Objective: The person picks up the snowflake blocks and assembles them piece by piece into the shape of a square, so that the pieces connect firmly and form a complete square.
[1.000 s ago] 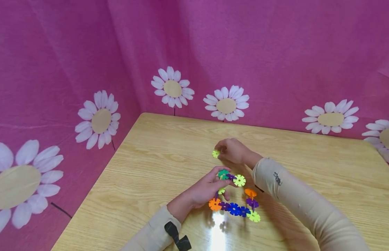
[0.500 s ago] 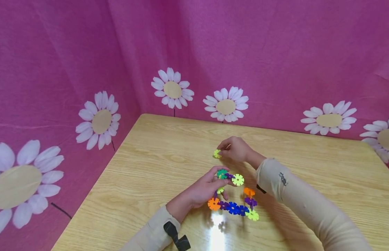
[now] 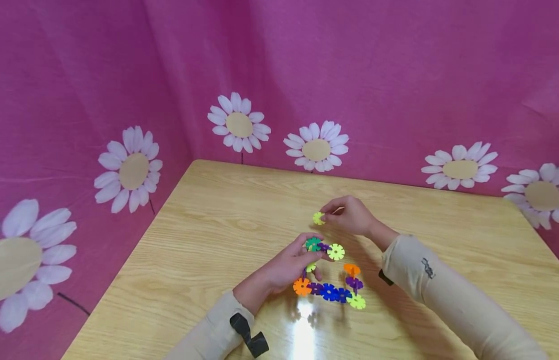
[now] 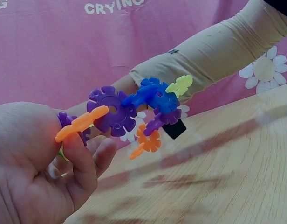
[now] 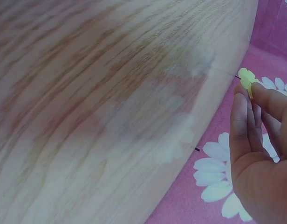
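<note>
My left hand [image 3: 286, 267] grips a chain of joined snowflake discs by its green [image 3: 313, 244] end section, holding it above the table. Along the chain run an orange disc [image 3: 302, 287], purple and blue discs [image 3: 329, 292], a yellow-green disc [image 3: 356, 301], then a purple and an orange disc [image 3: 352, 270]. Another yellow-green disc [image 3: 336, 252] sits at the end beside my left fingers. The two ends stand apart. Between thumb and fingertips, my right hand [image 3: 350, 216] pinches a loose yellow-green disc [image 5: 246, 79], behind the chain and apart from it. Left fingers hide part of the chain.
A wood-grain table [image 3: 216, 235] lies under both hands. Behind it and at the left hangs a pink cloth [image 3: 374, 90] printed with white daisies. A black strap [image 3: 248, 335] dangles from the left sleeve.
My right hand with the loose yellow-green disc has shifted slightly right. The left hand keeps its hold on the chain. The head view has turned a little to the right.
</note>
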`<state>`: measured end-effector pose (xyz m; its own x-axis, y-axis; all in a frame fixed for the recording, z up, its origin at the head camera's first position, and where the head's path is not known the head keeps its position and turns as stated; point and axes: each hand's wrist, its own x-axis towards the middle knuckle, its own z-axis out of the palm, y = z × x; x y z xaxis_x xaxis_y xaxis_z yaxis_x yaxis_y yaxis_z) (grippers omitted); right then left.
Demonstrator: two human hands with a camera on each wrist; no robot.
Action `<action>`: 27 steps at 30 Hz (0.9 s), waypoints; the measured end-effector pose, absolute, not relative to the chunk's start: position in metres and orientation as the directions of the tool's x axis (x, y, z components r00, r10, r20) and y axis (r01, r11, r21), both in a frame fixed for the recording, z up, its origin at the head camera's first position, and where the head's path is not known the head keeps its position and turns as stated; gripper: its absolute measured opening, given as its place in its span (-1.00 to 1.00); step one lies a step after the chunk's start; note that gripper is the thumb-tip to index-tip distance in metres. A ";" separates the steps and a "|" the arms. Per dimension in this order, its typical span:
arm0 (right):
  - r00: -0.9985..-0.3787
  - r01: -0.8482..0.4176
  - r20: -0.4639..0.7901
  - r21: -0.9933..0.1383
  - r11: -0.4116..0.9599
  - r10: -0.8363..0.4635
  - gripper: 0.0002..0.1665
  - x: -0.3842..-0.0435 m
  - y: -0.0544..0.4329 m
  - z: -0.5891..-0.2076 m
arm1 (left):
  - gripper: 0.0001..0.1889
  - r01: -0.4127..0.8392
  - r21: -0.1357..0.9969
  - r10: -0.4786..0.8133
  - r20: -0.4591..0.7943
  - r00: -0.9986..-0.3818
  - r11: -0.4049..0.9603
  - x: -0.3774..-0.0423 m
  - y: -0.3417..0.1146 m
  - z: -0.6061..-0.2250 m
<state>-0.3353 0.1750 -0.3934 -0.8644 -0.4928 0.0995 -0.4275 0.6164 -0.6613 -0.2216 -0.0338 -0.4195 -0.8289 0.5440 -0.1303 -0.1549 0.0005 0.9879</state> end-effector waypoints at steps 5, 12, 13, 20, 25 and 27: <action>-0.871 -0.419 0.107 -0.670 0.612 -0.480 -0.84 -0.325 0.183 -0.388 | -0.56 -0.167 0.986 0.534 -0.152 -0.831 0.021 -0.221 -0.036 -0.418; -0.899 -0.381 0.119 -0.685 0.621 -0.421 -0.84 -0.306 0.199 -0.384 | -0.57 -0.162 0.987 0.540 -0.145 -0.829 0.017 -0.220 -0.037 -0.417; -0.900 -0.382 0.124 -0.684 0.621 -0.417 -0.84 -0.303 0.202 -0.384 | -0.57 -0.162 0.987 0.540 -0.144 -0.829 0.015 -0.220 -0.036 -0.417; -0.903 -0.375 0.136 -0.711 0.595 -0.406 -0.80 -0.279 0.214 -0.379 | -0.58 -0.167 0.985 0.524 -0.161 -0.837 0.036 -0.220 -0.035 -0.417; -0.912 -0.359 0.138 -0.720 0.593 -0.385 -0.79 -0.263 0.219 -0.374 | -0.55 -0.163 0.986 0.517 -0.160 -0.841 0.041 -0.219 -0.034 -0.416; -0.913 -0.361 0.142 -0.721 0.592 -0.383 -0.80 -0.257 0.221 -0.372 | -0.54 -0.161 0.986 0.520 -0.159 -0.839 0.041 -0.219 -0.034 -0.416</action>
